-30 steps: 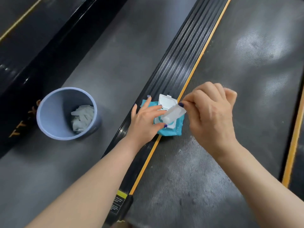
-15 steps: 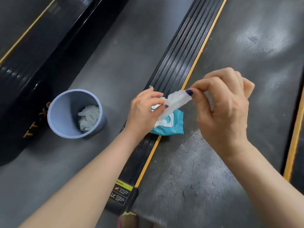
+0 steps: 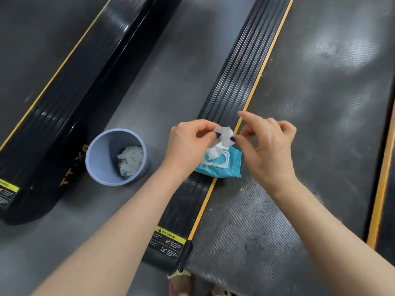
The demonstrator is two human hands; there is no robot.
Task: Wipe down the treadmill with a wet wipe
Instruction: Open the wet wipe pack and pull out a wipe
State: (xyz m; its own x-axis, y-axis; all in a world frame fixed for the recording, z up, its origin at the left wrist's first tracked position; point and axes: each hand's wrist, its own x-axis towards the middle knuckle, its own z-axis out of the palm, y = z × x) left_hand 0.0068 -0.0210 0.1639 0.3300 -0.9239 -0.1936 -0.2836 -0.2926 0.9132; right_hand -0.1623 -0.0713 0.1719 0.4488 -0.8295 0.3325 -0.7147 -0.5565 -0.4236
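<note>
Both hands are on the wet wipe (image 3: 224, 135) right above the teal wipe pack (image 3: 222, 167) on the treadmill's side rail (image 3: 230, 92). Left hand (image 3: 188, 144) and right hand (image 3: 267, 150) each pinch it. Its tail runs down into the pack, so I'd pull upward.

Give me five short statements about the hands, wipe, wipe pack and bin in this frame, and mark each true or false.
1. Both hands pinch the white wet wipe. True: left hand and right hand hold it.
2. The teal wipe pack has its lid shut. False: the lid is open.
3. The round grey-blue bin holds crumpled white wipes. True.
4. The pack sits inside the bin. False: it lies on the black ribbed side rail.
5. The wipe is spread flat on the belt. False: it is held above the pack.
</note>
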